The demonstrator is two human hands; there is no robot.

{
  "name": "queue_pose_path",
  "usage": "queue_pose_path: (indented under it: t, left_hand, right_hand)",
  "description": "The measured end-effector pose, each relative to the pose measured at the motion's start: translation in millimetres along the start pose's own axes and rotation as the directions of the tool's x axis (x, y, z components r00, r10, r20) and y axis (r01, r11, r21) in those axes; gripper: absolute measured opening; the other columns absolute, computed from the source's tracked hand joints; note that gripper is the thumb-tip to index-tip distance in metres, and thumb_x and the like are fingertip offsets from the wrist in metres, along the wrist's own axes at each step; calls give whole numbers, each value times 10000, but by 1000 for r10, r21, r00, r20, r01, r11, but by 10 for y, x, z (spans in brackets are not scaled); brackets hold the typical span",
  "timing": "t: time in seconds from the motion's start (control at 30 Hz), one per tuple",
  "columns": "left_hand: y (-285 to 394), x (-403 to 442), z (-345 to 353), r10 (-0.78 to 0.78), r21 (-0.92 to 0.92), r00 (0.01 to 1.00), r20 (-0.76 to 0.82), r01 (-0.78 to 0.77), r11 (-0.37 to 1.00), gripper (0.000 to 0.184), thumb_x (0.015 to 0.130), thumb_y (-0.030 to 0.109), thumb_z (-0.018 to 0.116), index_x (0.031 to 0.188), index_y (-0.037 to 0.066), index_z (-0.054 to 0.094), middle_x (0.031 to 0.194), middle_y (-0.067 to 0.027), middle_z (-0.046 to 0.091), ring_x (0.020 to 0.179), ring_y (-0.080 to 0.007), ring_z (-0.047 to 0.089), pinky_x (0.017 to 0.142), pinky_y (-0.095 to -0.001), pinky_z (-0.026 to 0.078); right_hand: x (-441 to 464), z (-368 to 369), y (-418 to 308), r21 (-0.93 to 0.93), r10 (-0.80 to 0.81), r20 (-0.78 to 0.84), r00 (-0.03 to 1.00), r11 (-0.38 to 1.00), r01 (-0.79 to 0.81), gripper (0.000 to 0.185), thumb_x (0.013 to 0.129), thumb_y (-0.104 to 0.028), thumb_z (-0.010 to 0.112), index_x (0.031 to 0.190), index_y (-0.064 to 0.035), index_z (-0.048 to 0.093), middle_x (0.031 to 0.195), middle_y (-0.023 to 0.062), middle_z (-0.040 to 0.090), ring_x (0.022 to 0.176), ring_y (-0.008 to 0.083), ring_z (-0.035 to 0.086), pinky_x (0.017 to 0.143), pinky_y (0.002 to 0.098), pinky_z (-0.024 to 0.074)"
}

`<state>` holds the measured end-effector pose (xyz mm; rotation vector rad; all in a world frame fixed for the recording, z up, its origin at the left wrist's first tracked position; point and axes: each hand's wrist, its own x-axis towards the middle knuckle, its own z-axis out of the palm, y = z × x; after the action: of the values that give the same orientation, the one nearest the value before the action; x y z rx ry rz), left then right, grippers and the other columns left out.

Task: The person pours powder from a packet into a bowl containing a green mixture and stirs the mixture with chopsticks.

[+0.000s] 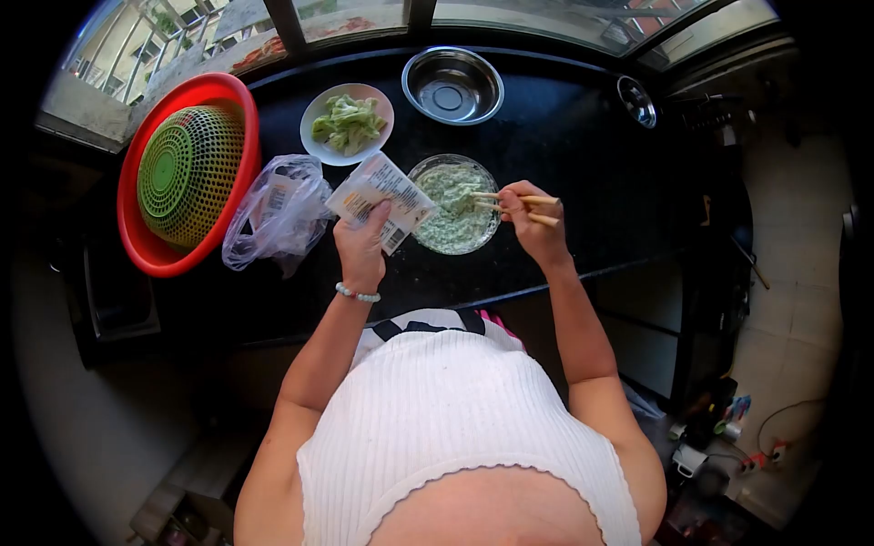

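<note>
My left hand [362,244] grips a white printed packet [382,197] with a barcode, tilted at the left rim of a glass bowl [421,238]. Inside the bowl is a pale green, wet-looking mixture [448,211]. Closed round a pair of wooden chopsticks [537,198], my right hand [539,227] is at the bowl's right side, and the chopstick tips reach into the mixture. Whether anything is coming out of the packet cannot be made out.
Left of the packet lies a clear plastic bag [282,214]. Beyond it, a red basin [137,246] holds a green colander [193,173]. A white plate [314,107] of pale green vegetable pieces [350,125] and a steel bowl [452,86] stand at the back. A metal lid-like object [637,102] is far right.
</note>
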<state>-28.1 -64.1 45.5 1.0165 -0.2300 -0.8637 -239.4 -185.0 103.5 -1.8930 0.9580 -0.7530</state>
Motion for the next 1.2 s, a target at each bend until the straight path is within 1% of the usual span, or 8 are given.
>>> queue_pose_path:
  t: [0.1, 0.23, 0.37, 0.67, 0.8, 0.93, 1.07, 1.2]
  left_hand:
    - [-71, 160, 208, 108, 170, 990, 93, -122, 978, 213, 867, 66, 711, 1046, -38, 665, 967, -59, 689, 846, -118, 633, 757, -269, 503]
    - [-176, 297, 383, 140, 286, 972, 190, -191, 939, 176, 885, 105, 700, 982, -42, 700, 879, -34, 699, 779, -82, 618, 683, -248, 492]
    - [-243, 357, 460, 142, 300, 969, 202, -199, 933, 183, 880, 105, 699, 984, -45, 697, 887, -36, 699, 784, -85, 623, 678, -251, 496]
    - [-191, 383, 465, 249, 522, 948, 199, -318, 792, 201, 856, 121, 722, 947, -56, 694, 810, -76, 715, 716, -99, 646, 650, -269, 510]
    - [-160, 390, 442, 259, 529, 944, 204, -329, 782, 202, 839, 118, 731, 963, -38, 699, 836, -98, 728, 736, -130, 675, 661, -288, 517]
    - [-196, 407, 459, 239, 548, 949, 207, -314, 775, 198, 844, 117, 723, 965, -38, 695, 835, -108, 728, 742, -148, 687, 664, -295, 521]
    - [-112, 387, 469, 263, 595, 937, 231, -350, 723, 196, 847, 125, 719, 957, -36, 695, 832, -118, 726, 733, -166, 693, 662, -302, 524]
    - [-179, 385, 498, 250, 590, 945, 213, -328, 738, 198, 844, 128, 719, 960, -30, 695, 828, -119, 724, 729, -179, 697, 651, -313, 526]
  right_hand:
    - [-116, 188, -103, 7, -233, 68, 970, 973, 233, 57, 890, -55, 651, 878, 0, 662, 750, 90, 654, 626, 184, 628, 590, 283, 490]
    - [-182, -43, -74, -4, 118, 25, 993, 993, -118, 60, 890, -56, 650, 870, 0, 661, 732, 81, 649, 625, 167, 625, 584, 284, 487]
    - [-147, 258, -98, -52, -400, -47, 915, 916, 398, 98, 920, -65, 624, 880, 11, 672, 748, 65, 671, 606, 89, 610, 551, 212, 487]
    - [-138, 300, -12, -19, -331, -32, 943, 944, 331, 58, 865, -60, 667, 859, -3, 672, 800, 132, 687, 674, 252, 678, 589, 305, 525]
    - [-125, 20, -23, -95, 90, 54, 995, 992, -85, 49, 858, -47, 669, 882, -4, 674, 832, 143, 687, 725, 256, 684, 635, 309, 525]
    - [-51, 354, -43, -86, -351, -15, 936, 933, 349, 45, 862, -49, 662, 859, -5, 673, 785, 144, 684, 711, 261, 689, 618, 306, 522]
    - [-94, 74, 8, -49, 138, 96, 986, 990, -134, 66, 852, -70, 681, 873, -9, 668, 858, 158, 690, 758, 298, 685, 656, 331, 529]
    - [-19, 344, -31, -85, -336, -10, 942, 939, 334, 68, 863, -65, 669, 855, 2, 667, 809, 162, 687, 729, 247, 694, 635, 297, 527]
